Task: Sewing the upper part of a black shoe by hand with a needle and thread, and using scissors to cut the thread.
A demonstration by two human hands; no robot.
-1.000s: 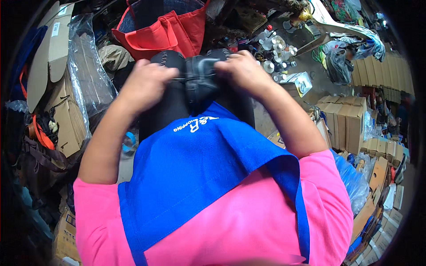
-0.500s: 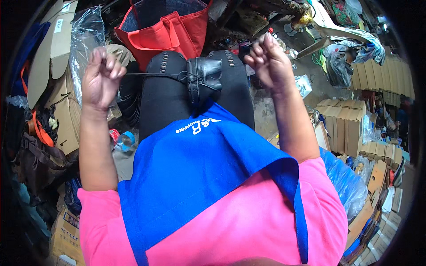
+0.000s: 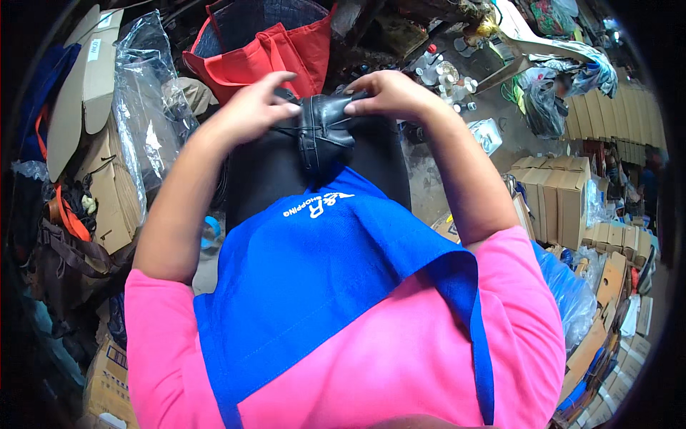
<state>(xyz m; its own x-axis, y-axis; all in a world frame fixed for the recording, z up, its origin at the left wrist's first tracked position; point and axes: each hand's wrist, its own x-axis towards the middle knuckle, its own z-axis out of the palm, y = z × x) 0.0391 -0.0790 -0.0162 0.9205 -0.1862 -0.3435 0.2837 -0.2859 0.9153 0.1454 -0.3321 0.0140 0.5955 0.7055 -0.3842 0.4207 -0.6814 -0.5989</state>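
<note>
A black leather piece, apparently a shoe upper (image 3: 325,132), rests on my lap between the knees, with stitching and a dark cord across it. My left hand (image 3: 259,106) is at its left side, thumb and index finger spread apart near the edge. My right hand (image 3: 389,96) grips the right edge of the leather between thumb and fingers. Its far side is partly hidden by my hands. Below it spreads my blue apron (image 3: 307,264) with a white print.
Beyond my knees stands a red bag (image 3: 264,61). Plastic sheeting (image 3: 146,107) and cardboard (image 3: 75,114) lie left. Small bottles (image 3: 450,79) sit on the floor at far right, with stacked cardboard boxes (image 3: 554,196) nearer. A blue-capped bottle (image 3: 209,232) is beside my left thigh.
Both hands have come inward from out wide to the leather piece. The cord that stretched toward my left hand is no longer drawn out. My right hand has taken hold of the leather's edge.
</note>
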